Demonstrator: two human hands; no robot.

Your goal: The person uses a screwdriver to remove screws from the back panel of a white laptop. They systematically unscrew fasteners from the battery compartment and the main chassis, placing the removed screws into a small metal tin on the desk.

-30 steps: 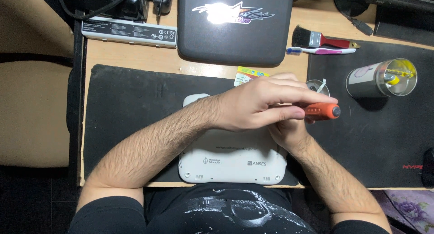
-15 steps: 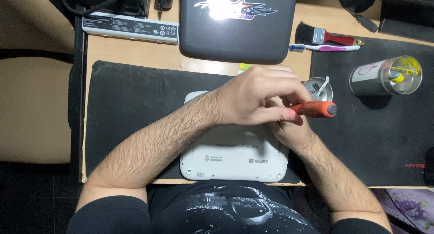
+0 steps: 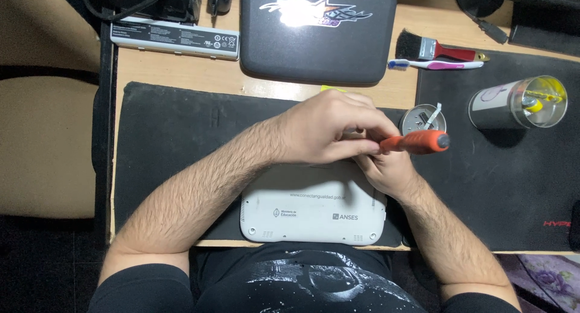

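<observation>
Screwdriver (image 3: 417, 142), orange handle with dark end cap: lies roughly level across the view, long axis left to right, cap end toward the person's right, shaft hidden under the hands. Left hand (image 3: 323, 132) reaches across from the left and lies on top, its fingers (image 3: 356, 145) pressed together and pinching the handle's left end; it is the nearer of the 2 hands to the handle. Right hand (image 3: 386, 171) sits beneath and just behind, fingers curled under the left hand; whether they grip the tool cannot be told. Both hands hover over the far edge of 1 small white laptop (image 3: 311, 210), lying closed on a black mat (image 3: 169, 132) on the desk (image 3: 181, 71). Containers: 1 small round metal tin (image 3: 420, 116), just beyond the handle, holding a light metal strip; 1 clear cylindrical jar (image 3: 519, 103) lying on its side, well to the right, with yellow pieces inside.
</observation>
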